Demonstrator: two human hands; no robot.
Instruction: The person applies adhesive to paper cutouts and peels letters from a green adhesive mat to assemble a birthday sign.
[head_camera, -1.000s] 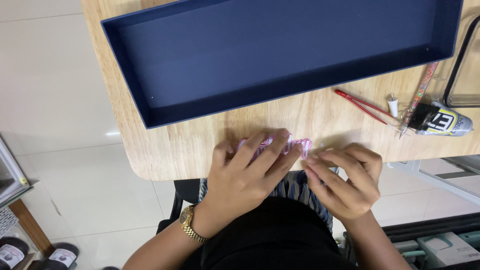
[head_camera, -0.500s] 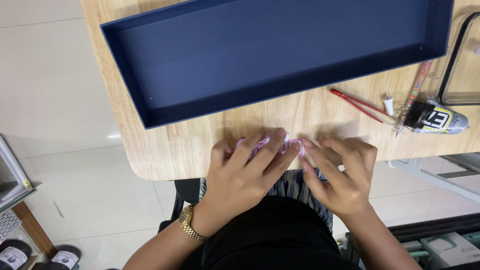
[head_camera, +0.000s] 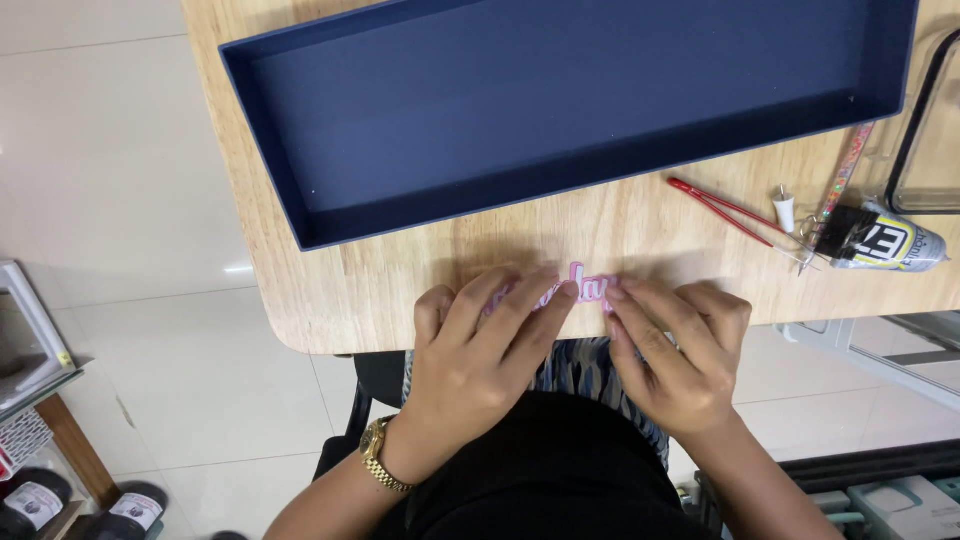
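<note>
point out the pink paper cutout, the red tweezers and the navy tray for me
pink cutout (head_camera: 588, 287), head view, on the part showing between the fingers.
red tweezers (head_camera: 722, 208), head view, mid-arm.
navy tray (head_camera: 262, 145), head view, left wall.

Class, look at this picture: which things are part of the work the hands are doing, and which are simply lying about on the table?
In the work:
- pink paper cut-out lettering, pressed flat near the table edge
- left hand and right hand, fingers on the lettering

Lying about:
- navy blue tray
- red tweezers
- crumpled glue tube
- small white cap
- wooden table
</note>
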